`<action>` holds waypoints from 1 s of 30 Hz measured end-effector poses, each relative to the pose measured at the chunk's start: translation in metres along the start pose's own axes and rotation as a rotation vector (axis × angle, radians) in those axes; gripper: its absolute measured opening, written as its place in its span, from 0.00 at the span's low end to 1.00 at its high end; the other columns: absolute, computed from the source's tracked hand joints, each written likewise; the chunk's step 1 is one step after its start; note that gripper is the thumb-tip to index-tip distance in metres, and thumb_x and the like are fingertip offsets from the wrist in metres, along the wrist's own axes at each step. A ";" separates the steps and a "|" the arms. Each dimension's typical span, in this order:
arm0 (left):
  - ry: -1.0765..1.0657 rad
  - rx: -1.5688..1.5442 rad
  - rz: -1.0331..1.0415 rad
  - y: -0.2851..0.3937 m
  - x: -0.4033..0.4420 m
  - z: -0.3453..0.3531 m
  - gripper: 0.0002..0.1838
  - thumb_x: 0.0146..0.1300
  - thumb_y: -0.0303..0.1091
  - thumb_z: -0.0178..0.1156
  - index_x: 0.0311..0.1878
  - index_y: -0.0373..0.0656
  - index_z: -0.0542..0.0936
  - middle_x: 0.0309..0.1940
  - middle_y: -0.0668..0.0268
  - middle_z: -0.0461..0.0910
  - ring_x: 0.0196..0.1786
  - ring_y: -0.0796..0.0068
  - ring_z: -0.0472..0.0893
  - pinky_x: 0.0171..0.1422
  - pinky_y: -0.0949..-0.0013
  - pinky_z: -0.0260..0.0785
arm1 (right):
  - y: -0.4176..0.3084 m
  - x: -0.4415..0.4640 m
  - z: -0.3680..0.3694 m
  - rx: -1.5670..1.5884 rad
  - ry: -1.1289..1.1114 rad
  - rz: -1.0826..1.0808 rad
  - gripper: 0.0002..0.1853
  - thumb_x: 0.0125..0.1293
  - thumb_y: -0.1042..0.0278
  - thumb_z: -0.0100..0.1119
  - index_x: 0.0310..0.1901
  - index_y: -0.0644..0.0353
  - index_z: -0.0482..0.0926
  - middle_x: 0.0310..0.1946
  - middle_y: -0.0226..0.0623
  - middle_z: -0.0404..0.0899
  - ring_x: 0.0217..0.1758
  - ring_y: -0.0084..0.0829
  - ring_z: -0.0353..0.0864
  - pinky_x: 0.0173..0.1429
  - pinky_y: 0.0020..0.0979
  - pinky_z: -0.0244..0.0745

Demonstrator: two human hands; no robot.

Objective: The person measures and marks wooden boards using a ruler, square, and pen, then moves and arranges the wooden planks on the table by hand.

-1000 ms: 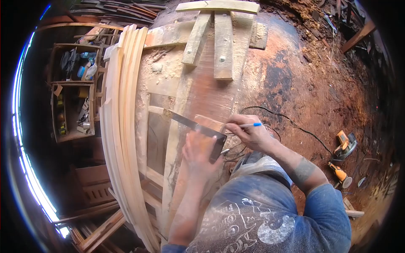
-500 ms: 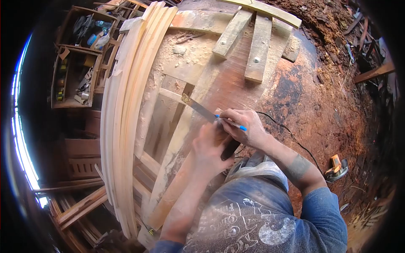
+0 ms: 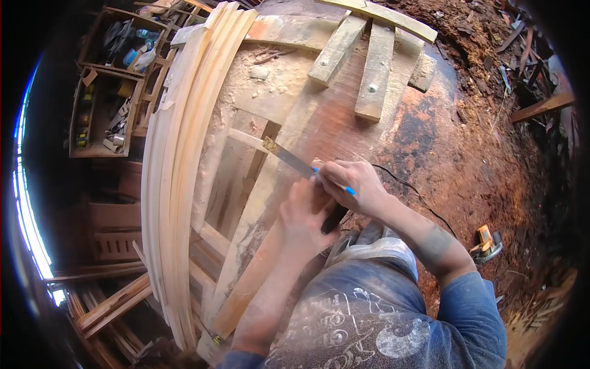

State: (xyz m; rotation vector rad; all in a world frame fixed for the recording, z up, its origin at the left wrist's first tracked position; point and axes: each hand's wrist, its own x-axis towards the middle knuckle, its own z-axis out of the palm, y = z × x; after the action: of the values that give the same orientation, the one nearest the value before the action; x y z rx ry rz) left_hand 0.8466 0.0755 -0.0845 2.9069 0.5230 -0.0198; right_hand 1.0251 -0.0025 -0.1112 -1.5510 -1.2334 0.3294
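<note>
Atop sawdusty wooden surface (image 3: 283,80), black-handled steel square (image 3: 289,159) was gripped by L hand (image 3: 301,212), best kept steady; blue-ended pen (image 3: 350,190) was pinched by R hand (image 3: 362,184).

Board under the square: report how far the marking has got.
Done: the square lies across the board, its handle held by the left hand. In hand: the right hand has the pen at the blade. Left: I can't make out a finished line, so the marking itself seems incomplete.
</note>
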 end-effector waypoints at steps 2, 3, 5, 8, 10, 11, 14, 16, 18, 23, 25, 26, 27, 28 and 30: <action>-0.002 0.015 0.007 0.000 0.000 0.000 0.44 0.39 0.50 0.77 0.68 0.67 0.79 0.78 0.51 0.58 0.76 0.37 0.57 0.65 0.36 0.59 | -0.009 -0.010 -0.014 -0.015 -0.035 0.010 0.03 0.63 0.74 0.65 0.37 0.59 0.79 0.28 0.41 0.80 0.30 0.46 0.83 0.31 0.42 0.77; -0.006 0.026 0.014 0.001 0.000 -0.001 0.45 0.40 0.50 0.77 0.69 0.69 0.77 0.78 0.51 0.58 0.76 0.37 0.57 0.65 0.36 0.59 | -0.017 -0.018 -0.028 -0.033 -0.080 0.034 0.04 0.62 0.75 0.65 0.36 0.59 0.79 0.28 0.42 0.80 0.30 0.46 0.83 0.31 0.42 0.77; -0.022 0.035 0.020 0.001 0.000 -0.003 0.47 0.41 0.50 0.78 0.71 0.71 0.75 0.79 0.51 0.57 0.76 0.37 0.57 0.65 0.36 0.59 | -0.026 -0.034 -0.045 -0.060 -0.148 0.065 0.05 0.60 0.75 0.66 0.35 0.60 0.79 0.27 0.42 0.79 0.29 0.46 0.83 0.30 0.43 0.76; -0.047 0.027 0.024 0.000 -0.001 -0.005 0.48 0.42 0.50 0.78 0.73 0.73 0.73 0.79 0.51 0.56 0.76 0.36 0.57 0.65 0.37 0.59 | -0.026 -0.045 -0.055 -0.091 -0.212 0.093 0.07 0.57 0.75 0.67 0.35 0.61 0.79 0.27 0.43 0.79 0.29 0.47 0.83 0.31 0.43 0.76; -0.043 0.027 0.032 0.000 -0.001 -0.004 0.48 0.42 0.49 0.78 0.73 0.74 0.72 0.79 0.51 0.56 0.76 0.36 0.57 0.65 0.37 0.59 | -0.026 -0.035 -0.054 -0.083 -0.227 0.090 0.07 0.57 0.75 0.66 0.36 0.61 0.79 0.26 0.44 0.79 0.30 0.48 0.83 0.31 0.44 0.76; -0.017 0.024 0.036 0.000 -0.001 -0.003 0.47 0.41 0.48 0.78 0.72 0.72 0.74 0.79 0.51 0.57 0.76 0.36 0.57 0.65 0.37 0.59 | -0.026 -0.027 -0.053 -0.079 -0.231 0.086 0.07 0.57 0.75 0.66 0.37 0.61 0.78 0.26 0.44 0.79 0.30 0.49 0.83 0.32 0.45 0.76; -0.008 -0.019 0.011 0.000 -0.001 -0.002 0.41 0.43 0.45 0.75 0.68 0.68 0.78 0.78 0.51 0.57 0.76 0.36 0.56 0.67 0.37 0.57 | -0.016 0.002 -0.029 -0.138 -0.265 0.092 0.07 0.59 0.72 0.64 0.37 0.60 0.78 0.26 0.45 0.79 0.31 0.50 0.82 0.33 0.47 0.76; -0.097 -0.094 -0.055 0.002 -0.001 -0.005 0.34 0.49 0.43 0.72 0.64 0.67 0.81 0.79 0.50 0.55 0.77 0.35 0.52 0.73 0.36 0.51 | 0.001 0.025 -0.008 -0.187 -0.333 0.042 0.06 0.60 0.71 0.63 0.38 0.60 0.78 0.26 0.44 0.79 0.30 0.51 0.82 0.34 0.48 0.76; -0.094 -0.037 -0.057 0.002 -0.001 0.002 0.33 0.49 0.42 0.70 0.63 0.67 0.82 0.78 0.48 0.56 0.77 0.35 0.53 0.73 0.35 0.52 | 0.007 0.047 0.004 -0.209 -0.365 -0.007 0.06 0.61 0.71 0.61 0.38 0.60 0.78 0.26 0.44 0.79 0.30 0.51 0.81 0.34 0.49 0.75; -0.078 -0.031 -0.063 0.008 0.003 -0.005 0.35 0.45 0.43 0.72 0.63 0.68 0.81 0.76 0.51 0.60 0.77 0.38 0.55 0.69 0.37 0.55 | 0.014 0.041 0.004 -0.098 -0.231 -0.104 0.04 0.62 0.74 0.61 0.38 0.60 0.77 0.27 0.45 0.79 0.30 0.52 0.81 0.34 0.48 0.76; 0.019 0.012 0.010 0.003 0.002 -0.003 0.41 0.38 0.45 0.76 0.64 0.65 0.80 0.73 0.52 0.64 0.75 0.42 0.60 0.62 0.39 0.60 | 0.007 0.014 -0.013 -0.023 -0.195 -0.090 0.03 0.62 0.74 0.62 0.36 0.60 0.77 0.27 0.45 0.79 0.31 0.51 0.82 0.34 0.47 0.77; 0.020 0.011 0.013 0.002 0.002 -0.003 0.42 0.38 0.46 0.77 0.65 0.66 0.80 0.74 0.53 0.63 0.75 0.41 0.59 0.63 0.39 0.60 | 0.000 0.001 -0.024 0.015 -0.179 -0.087 0.03 0.62 0.74 0.62 0.35 0.60 0.77 0.27 0.45 0.79 0.31 0.51 0.82 0.34 0.46 0.77; 0.021 0.011 0.016 0.001 0.001 -0.004 0.43 0.39 0.47 0.77 0.66 0.67 0.79 0.74 0.53 0.63 0.75 0.41 0.59 0.64 0.39 0.59 | -0.009 -0.010 -0.037 -0.003 -0.232 -0.039 0.04 0.63 0.73 0.63 0.35 0.60 0.77 0.27 0.44 0.79 0.31 0.51 0.82 0.34 0.46 0.77; 0.022 0.011 0.020 0.001 0.001 -0.005 0.44 0.39 0.48 0.78 0.67 0.68 0.78 0.75 0.54 0.62 0.76 0.41 0.59 0.64 0.38 0.59 | -0.020 -0.019 -0.053 -0.021 -0.284 0.009 0.04 0.63 0.73 0.64 0.35 0.61 0.77 0.27 0.44 0.79 0.31 0.50 0.82 0.34 0.45 0.78; 0.017 -0.008 0.012 0.001 0.001 -0.005 0.43 0.39 0.49 0.78 0.66 0.66 0.79 0.76 0.54 0.61 0.76 0.40 0.58 0.65 0.38 0.59 | -0.024 -0.020 -0.059 -0.080 -0.350 0.064 0.05 0.63 0.72 0.64 0.34 0.61 0.77 0.27 0.44 0.79 0.31 0.50 0.82 0.34 0.45 0.78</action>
State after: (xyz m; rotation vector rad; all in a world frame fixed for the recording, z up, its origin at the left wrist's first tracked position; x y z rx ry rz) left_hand 0.8483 0.0757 -0.0789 2.9053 0.5069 0.0088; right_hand 1.0475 -0.0543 -0.0756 -1.6503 -1.4822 0.6196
